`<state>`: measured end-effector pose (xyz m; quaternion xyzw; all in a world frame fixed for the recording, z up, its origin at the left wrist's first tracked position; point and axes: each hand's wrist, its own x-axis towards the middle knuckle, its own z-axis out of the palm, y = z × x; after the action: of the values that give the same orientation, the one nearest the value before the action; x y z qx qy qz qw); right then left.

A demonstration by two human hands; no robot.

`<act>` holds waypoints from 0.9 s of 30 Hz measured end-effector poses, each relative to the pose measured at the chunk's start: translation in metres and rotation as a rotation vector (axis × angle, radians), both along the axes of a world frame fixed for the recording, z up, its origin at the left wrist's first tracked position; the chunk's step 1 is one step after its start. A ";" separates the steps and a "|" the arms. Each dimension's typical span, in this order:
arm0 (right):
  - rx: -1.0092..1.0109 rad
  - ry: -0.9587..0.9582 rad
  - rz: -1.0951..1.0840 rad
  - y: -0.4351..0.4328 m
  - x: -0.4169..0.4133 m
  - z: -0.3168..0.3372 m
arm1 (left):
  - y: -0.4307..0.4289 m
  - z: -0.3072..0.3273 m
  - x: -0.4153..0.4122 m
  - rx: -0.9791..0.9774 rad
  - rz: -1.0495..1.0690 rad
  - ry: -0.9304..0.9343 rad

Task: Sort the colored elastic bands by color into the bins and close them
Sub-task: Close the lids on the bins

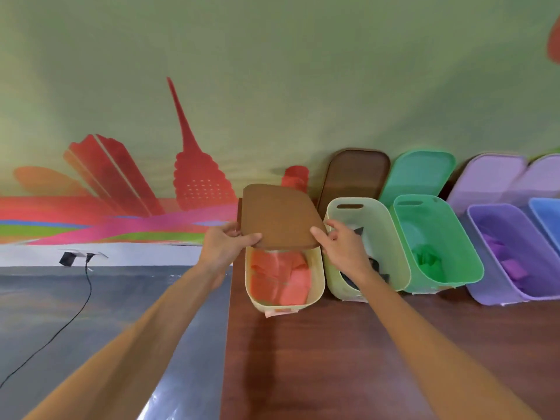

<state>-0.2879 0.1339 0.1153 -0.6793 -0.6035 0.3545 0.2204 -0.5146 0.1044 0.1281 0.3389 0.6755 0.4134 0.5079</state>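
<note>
Brown lid (278, 216) covers the far half of the cream bin (315, 286), its long axis running away from you toward the wall. Orange bands (281, 277) show in the uncovered near half. Your left hand (230, 241) and right hand (339, 247) each pinch a near corner of the lid, thumbs on top. The bin sits at the table's (333, 359) left edge.

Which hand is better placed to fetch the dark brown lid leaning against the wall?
Right hand, probably: both hold the lighter brown lid, but it is nearer the leaning lid than the left hand.
</note>
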 end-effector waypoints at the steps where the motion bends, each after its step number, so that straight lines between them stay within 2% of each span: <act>1: -0.011 -0.005 0.008 -0.009 0.002 -0.005 | -0.008 -0.007 0.000 -0.016 -0.034 0.018; 7: -0.047 -0.018 0.056 -0.042 0.007 -0.032 | -0.042 -0.028 0.014 0.043 -0.132 0.227; 11: -0.046 -0.119 0.056 -0.055 0.008 -0.044 | -0.058 -0.046 0.021 0.011 -0.165 0.348; 15: -0.067 -0.130 0.056 -0.064 0.009 -0.050 | -0.069 -0.052 0.024 -0.025 -0.123 0.353; 27: -0.044 -0.003 -0.048 -0.080 0.010 -0.047 | -0.075 -0.051 0.026 -0.040 -0.069 0.329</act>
<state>-0.2779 0.0535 0.0679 -0.6989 -0.5794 0.3612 0.2128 -0.4882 0.0297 0.0769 0.4146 0.7458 0.3210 0.4110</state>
